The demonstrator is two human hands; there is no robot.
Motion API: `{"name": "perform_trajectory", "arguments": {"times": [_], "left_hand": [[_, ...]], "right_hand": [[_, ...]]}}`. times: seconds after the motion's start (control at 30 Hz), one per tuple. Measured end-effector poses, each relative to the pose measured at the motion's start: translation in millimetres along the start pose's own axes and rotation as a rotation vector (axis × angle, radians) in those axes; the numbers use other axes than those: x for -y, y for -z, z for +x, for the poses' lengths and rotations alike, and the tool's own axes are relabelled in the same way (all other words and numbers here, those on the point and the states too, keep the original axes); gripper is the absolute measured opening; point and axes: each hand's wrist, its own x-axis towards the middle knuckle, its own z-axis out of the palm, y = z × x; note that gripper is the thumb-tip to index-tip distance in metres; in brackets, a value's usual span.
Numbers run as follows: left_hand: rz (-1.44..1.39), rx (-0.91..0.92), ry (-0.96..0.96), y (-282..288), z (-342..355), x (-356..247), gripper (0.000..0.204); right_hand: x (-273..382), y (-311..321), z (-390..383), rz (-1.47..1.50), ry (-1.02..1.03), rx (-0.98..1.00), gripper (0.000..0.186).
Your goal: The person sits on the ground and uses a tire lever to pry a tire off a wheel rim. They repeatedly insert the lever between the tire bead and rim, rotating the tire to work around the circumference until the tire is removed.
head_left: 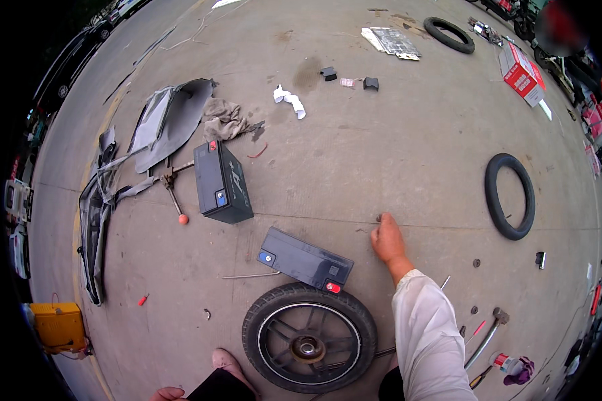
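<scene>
My right hand (388, 242) reaches forward above the concrete, its fingers closed around a small dark thing I cannot make out. To its left, a dark battery (301, 257) with one blue and one red terminal lies against the edge of a spoked wheel (310, 337) with its tyre on. Farther off stands a second battery (224, 182), larger in view. My left hand (169, 394) shows only in part at the lower edge, beside my knee; its fingers are mostly cut off. A thin metal rod (251, 275) lies just left of the nearer battery.
A hammer (488, 334), a bottle (506, 363) and washers (474, 310) lie at the right. Beyond are a loose tyre (510, 196), another tyre (449, 35) and a red box (522, 75). Grey covers (174, 123), a rag (225, 119) and a yellow case (58, 327) sit left.
</scene>
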Motion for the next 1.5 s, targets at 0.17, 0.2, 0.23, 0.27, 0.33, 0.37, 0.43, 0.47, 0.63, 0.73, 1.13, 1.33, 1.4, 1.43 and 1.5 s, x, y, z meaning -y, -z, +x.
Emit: {"name": "perform_trajectory", "arguments": {"times": [0.17,0.2,0.23,0.27,0.33,0.37,0.43,0.47,0.63,0.73,1.13,1.33,1.4,1.43,1.5], "left_hand": [[-0.022,-0.004,-0.019,5,-12,4,0.059],[-0.025,0.009,-0.027,4,-15,2,0.058],[-0.022,0.035,-0.023,4,-18,2,0.057],[-0.02,0.059,-0.021,4,-21,2,0.057],[-0.014,0.107,-0.038,7,-33,0,0.056],[-0.018,0.125,-0.058,11,-42,2,0.056],[-0.05,0.208,-0.108,20,-57,7,0.055],[-0.029,0.251,-0.119,26,-63,10,0.055],[0.115,0.373,-0.186,10,-96,18,0.044],[0.32,0.506,-0.379,-15,-97,36,0.044],[0.463,0.486,-0.683,-10,-112,85,0.024],[0.519,0.438,-0.727,0,-106,93,0.018],[0.572,0.425,-0.752,-3,-105,95,0.019],[0.616,0.409,-0.773,-5,-105,94,0.02],[0.676,0.393,-0.806,-8,-105,95,0.024]], "right_hand": [[27,-18,-7,-0.262,0.086,0.138,0.018],[24,-19,-9,-0.356,0.091,0.145,0.018],[20,-17,-16,-0.307,0.039,0.117,0.017],[18,-15,-25,-0.255,-0.01,0.09,0.016],[29,8,-36,-0.043,-0.184,0.043,0.014],[43,23,-37,0.119,-0.297,0.035,0.013],[71,65,-47,0.383,-0.166,0.008,0.012],[97,98,-48,0.571,-0.232,0.166,0.01],[270,303,-114,1.046,-0.358,0.589,0.007],[335,370,-182,1.083,-0.332,0.61,0.008],[380,354,-304,1.17,-0.042,0.449,0.015],[378,340,-305,1.217,0.017,0.479,0.017],[375,338,-302,1.198,0.011,0.495,0.018],[375,338,-300,1.183,0.011,0.503,0.018],[373,341,-299,1.181,0.006,0.508,0.018]]}}
